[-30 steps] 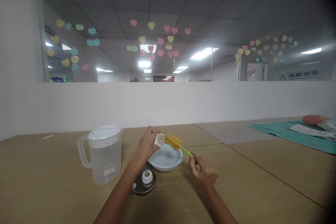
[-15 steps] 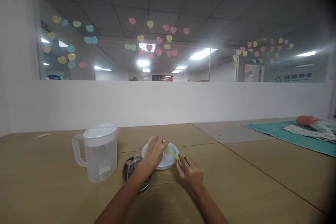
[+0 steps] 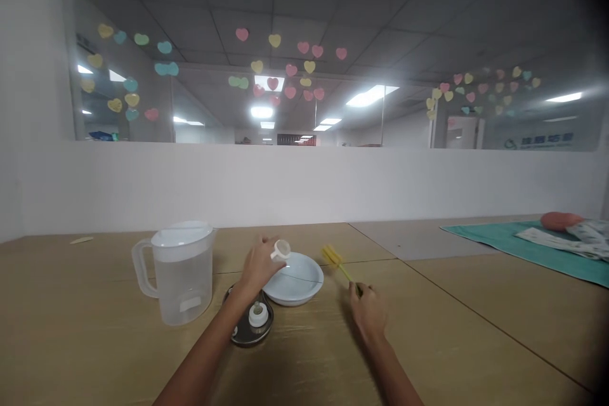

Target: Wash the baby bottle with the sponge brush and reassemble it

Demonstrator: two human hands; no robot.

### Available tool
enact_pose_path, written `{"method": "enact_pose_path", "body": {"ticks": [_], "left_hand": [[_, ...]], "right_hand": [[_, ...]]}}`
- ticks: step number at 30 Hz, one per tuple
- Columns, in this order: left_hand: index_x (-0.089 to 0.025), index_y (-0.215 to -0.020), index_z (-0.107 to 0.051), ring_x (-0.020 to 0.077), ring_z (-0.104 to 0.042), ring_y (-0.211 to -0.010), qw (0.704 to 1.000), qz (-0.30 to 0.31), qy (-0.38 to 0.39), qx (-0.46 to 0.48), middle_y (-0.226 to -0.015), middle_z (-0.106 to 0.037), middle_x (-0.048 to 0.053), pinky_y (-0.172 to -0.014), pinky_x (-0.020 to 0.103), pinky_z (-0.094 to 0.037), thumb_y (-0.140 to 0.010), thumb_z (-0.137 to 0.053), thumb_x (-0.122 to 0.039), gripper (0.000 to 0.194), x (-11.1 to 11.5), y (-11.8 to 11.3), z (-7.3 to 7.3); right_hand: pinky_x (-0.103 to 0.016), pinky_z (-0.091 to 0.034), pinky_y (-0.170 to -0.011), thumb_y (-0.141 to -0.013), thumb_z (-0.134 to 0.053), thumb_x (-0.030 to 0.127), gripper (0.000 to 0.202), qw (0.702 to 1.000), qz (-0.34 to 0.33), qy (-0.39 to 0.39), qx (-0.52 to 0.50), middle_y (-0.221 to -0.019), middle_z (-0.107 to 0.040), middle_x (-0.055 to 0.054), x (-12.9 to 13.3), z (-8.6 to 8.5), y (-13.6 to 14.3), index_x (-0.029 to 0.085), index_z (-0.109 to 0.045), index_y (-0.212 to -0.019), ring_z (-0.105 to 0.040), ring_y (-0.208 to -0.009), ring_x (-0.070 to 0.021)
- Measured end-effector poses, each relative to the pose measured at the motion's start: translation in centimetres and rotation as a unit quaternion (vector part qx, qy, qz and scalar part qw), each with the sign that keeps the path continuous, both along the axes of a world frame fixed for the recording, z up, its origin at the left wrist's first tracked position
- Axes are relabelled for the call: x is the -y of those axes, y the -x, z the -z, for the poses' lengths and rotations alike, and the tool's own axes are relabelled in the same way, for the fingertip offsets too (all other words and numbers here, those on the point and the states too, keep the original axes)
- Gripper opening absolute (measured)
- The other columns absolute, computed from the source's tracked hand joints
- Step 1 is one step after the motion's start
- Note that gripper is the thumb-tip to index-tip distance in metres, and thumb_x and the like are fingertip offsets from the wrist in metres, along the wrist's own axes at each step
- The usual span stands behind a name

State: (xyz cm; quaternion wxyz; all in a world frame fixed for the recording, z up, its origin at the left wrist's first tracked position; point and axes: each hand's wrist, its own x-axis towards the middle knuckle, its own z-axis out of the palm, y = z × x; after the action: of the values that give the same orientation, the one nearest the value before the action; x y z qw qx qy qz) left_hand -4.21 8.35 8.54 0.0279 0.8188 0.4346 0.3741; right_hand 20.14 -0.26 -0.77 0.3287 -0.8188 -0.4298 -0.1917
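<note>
My left hand (image 3: 259, 264) is closed around a small pale baby bottle (image 3: 281, 250), its round mouth facing me, over the left rim of a white bowl (image 3: 293, 295). My right hand (image 3: 370, 312) grips the green handle of a bottle brush (image 3: 333, 257). The brush's yellow head stands up to the right of the bowl, apart from the bottle, slightly blurred. A dark oval tray (image 3: 247, 335) lies beside the left forearm, which partly hides it. On it sits a white bottle collar with a teat (image 3: 258, 315).
A clear plastic jug (image 3: 184, 285) with a white lid stands left on the wooden table (image 3: 304, 368). A teal cloth (image 3: 480, 236) at far right bears a patterned cloth (image 3: 552, 242) and a reddish item (image 3: 561, 221). A flat pale piece (image 3: 81, 240) lies far left.
The brush has come out of the bottle and moved right with my right hand. My left hand has shifted left, turning the bottle's mouth toward me. The tray's collar has come into view.
</note>
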Motion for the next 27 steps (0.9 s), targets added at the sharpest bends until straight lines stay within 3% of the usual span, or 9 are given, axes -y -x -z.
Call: {"method": "enact_pose_path", "body": {"ticks": [3,5,10,13,17,20,23,25,27], "left_hand": [[-0.022,-0.127,-0.046,0.0211,-0.051,-0.108,0.991,0.089,0.039,0.093,-0.117,-0.054,0.007,-0.093,0.031,-0.039,-0.069,-0.066,-0.039,0.064,1.6,-0.4,-1.1],[-0.022,-0.133,-0.037,0.0199,-0.055,-0.102,0.979,0.150,0.091,0.106,-0.117,-0.057,0.007,-0.088,0.029,-0.042,-0.070,-0.063,-0.043,0.072,3.1,-1.0,-1.7],[-0.023,-0.139,-0.025,0.0235,-0.057,-0.098,0.960,0.211,0.179,-0.030,-0.111,-0.061,0.006,-0.080,0.030,-0.044,-0.062,-0.064,-0.052,0.091,7.2,-2.8,-1.2],[-0.023,-0.139,-0.022,0.0264,-0.054,-0.104,0.946,0.257,0.163,-0.109,-0.114,-0.059,0.008,-0.083,0.031,-0.043,-0.062,-0.064,-0.046,0.091,8.1,-3.6,-0.1],[-0.022,-0.139,-0.018,0.0287,-0.053,-0.107,0.932,0.282,0.149,-0.170,-0.121,-0.055,0.011,-0.083,0.034,-0.044,-0.060,-0.066,-0.040,0.094,7.4,-4.1,1.3],[-0.020,-0.141,-0.015,0.0286,-0.050,-0.112,0.921,0.294,0.157,-0.203,-0.127,-0.051,0.013,-0.088,0.035,-0.043,-0.061,-0.067,-0.042,0.098,6.7,-3.8,1.6],[-0.018,-0.142,-0.014,0.0281,-0.042,-0.122,0.911,0.307,0.159,-0.223,-0.137,-0.041,0.014,-0.095,0.035,-0.039,-0.059,-0.068,-0.048,0.103,5.7,-2.7,0.8],[-0.019,-0.138,-0.028,0.0248,-0.043,-0.122,0.920,0.280,0.155,-0.225,-0.138,-0.041,0.011,-0.096,0.031,-0.038,-0.068,-0.060,-0.052,0.083,4.5,-1.5,0.0],[-0.019,-0.121,-0.052,0.0206,-0.051,-0.114,0.943,0.173,0.157,-0.239,-0.127,-0.054,0.008,-0.092,0.028,-0.041,-0.082,-0.044,-0.045,0.047,2.9,0.1,-0.5]], "right_hand": [[-0.027,-0.033,-0.050,-0.083,-0.041,0.029,0.034,0.993,-0.041,0.107,-0.009,-0.084,-0.067,-0.015,-0.3,0.4,0.5,0.015,-0.070,-0.073,-0.063,-0.064,-0.0212],[-0.028,-0.035,-0.052,-0.082,-0.043,0.029,0.032,0.988,-0.075,0.133,0.001,-0.081,-0.068,-0.015,-0.3,0.7,1.2,0.016,-0.070,-0.070,-0.064,-0.069,-0.0231],[-0.029,-0.038,-0.054,-0.078,-0.048,0.028,0.026,0.983,-0.114,0.143,0.015,-0.076,-0.068,-0.015,0.1,0.6,2.5,0.016,-0.069,-0.069,-0.064,-0.072,-0.0259],[-0.029,-0.041,-0.059,-0.079,-0.046,0.025,0.026,0.985,-0.125,0.121,0.022,-0.085,-0.068,-0.014,0.1,0.3,2.4,0.016,-0.069,-0.088,-0.063,-0.078,-0.0238],[-0.028,-0.044,-0.065,-0.087,-0.032,0.034,0.042,0.980,-0.197,-0.001,-0.031,-0.091,-0.066,-0.011,-0.5,0.3,2.4,0.015,-0.056,-0.116,-0.061,-0.078,-0.0193],[-0.029,-0.046,-0.067,-0.086,-0.032,0.041,0.043,0.952,-0.296,-0.040,-0.065,-0.088,-0.065,-0.007,-1.1,0.6,2.6,0.019,-0.060,-0.110,-0.060,-0.078,-0.0188],[-0.031,-0.045,-0.069,-0.084,-0.035,0.042,0.040,0.940,-0.329,-0.049,-0.076,-0.087,-0.066,-0.008,-1.3,0.9,2.8,0.019,-0.065,-0.097,-0.060,-0.078,-0.0200],[-0.031,-0.045,-0.069,-0.083,-0.036,0.044,0.039,0.938,-0.328,-0.068,-0.084,-0.087,-0.066,-0.009,-1.4,1.1,2.9,0.019,-0.066,-0.090,-0.060,-0.076,-0.0202],[-0.031,-0.045,-0.067,-0.082,-0.037,0.046,0.040,0.938,-0.321,-0.093,-0.093,-0.086,-0.067,-0.009,-1.5,1.1,2.8,0.019,-0.066,-0.084,-0.060,-0.073,-0.0200]]}}
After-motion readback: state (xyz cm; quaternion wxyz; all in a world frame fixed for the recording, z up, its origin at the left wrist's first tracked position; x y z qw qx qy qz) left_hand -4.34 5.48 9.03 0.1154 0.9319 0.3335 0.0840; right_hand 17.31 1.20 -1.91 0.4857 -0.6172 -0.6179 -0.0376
